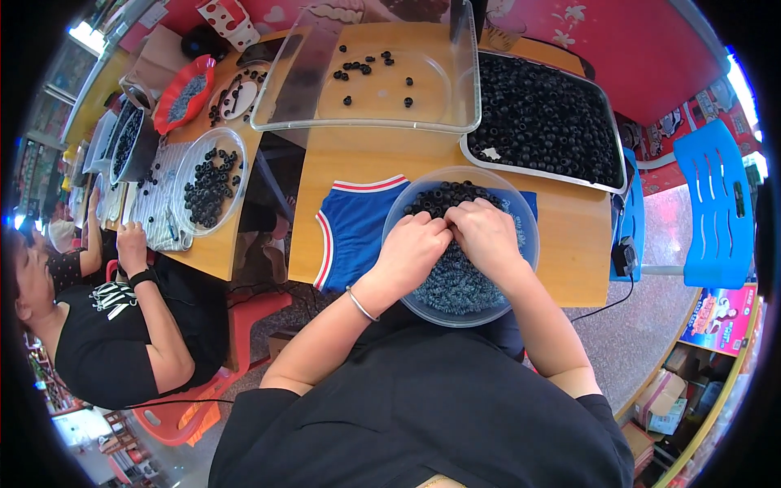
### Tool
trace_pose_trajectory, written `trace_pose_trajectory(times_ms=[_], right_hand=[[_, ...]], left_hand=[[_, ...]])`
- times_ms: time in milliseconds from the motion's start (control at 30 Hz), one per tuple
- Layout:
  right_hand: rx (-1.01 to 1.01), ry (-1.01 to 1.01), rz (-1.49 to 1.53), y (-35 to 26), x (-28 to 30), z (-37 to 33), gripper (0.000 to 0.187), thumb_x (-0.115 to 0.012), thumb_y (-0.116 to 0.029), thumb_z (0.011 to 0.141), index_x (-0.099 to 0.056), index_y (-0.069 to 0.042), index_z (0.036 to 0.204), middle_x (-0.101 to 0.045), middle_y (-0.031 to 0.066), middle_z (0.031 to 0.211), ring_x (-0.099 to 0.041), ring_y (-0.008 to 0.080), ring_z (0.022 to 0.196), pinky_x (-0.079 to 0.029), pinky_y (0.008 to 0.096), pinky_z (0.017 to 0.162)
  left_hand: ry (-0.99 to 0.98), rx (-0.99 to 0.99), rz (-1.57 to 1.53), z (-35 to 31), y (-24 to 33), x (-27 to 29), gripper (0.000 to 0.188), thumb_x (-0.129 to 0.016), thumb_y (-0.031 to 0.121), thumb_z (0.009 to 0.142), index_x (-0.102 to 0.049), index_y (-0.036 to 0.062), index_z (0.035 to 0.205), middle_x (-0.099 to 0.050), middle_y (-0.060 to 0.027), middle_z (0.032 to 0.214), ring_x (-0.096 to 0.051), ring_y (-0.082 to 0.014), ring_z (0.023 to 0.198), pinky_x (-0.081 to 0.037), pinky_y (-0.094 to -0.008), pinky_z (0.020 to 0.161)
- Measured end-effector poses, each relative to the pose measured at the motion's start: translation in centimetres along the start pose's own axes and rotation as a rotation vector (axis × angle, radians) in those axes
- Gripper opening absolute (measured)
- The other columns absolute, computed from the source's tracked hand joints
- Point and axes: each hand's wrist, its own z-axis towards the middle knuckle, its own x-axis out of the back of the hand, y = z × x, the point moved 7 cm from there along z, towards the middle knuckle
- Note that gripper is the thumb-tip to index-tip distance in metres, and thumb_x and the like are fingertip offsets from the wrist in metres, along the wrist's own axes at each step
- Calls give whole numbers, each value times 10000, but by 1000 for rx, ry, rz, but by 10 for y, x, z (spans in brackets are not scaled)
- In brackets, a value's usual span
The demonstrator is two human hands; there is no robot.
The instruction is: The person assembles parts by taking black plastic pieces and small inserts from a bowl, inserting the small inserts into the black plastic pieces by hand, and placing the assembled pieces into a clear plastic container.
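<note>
My left hand (416, 246) and my right hand (486, 236) meet over a round clear plastic tub (530, 236). Both sets of fingers are pinched together, fingertips nearly touching; whatever they hold is too small or too hidden to make out. Black round beads (443, 195) fill the tub's far part. Nearer me in it lies a heap of small blue-grey coiled pieces (460, 285), which look like little springs. A blue garment (351, 224) with red-and-white trim is spread on the wooden table, partly under the tub.
Beyond the tub stand a large clear bin (366, 127) with several black pieces and a white-rimmed tray (553, 180) full of black beads. At left, a co-worker (122, 342) sits beside another table with a bowl of black pieces (242, 175) and a red dish (167, 122). A blue chair (712, 236) stands right.
</note>
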Motion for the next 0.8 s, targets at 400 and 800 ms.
trace_pose_trajectory(times_ms=[400, 800], right_hand=[[-15, 38, -76, 2, 0, 6, 70, -634, -100, 689, -587, -84, 738, -610, 70, 770, -605, 243, 791, -513, 355, 647], [-545, -151, 1450, 58, -19, -18, 124, -516, -110, 898, -602, -56, 970, -600, 21, 818, -577, 115, 682, -478, 251, 645]], left_hand=[[60, 18, -30, 5, 0, 4, 148, -649, 54, 650, -619, 81, 793, -582, -49, 767, -562, -232, 781, -461, -363, 715], [46, 468, -1445, -22, -32, 10, 161, -557, -10, 858, -554, 17, 1017, -590, -52, 939, -621, -125, 897, -514, -236, 717]])
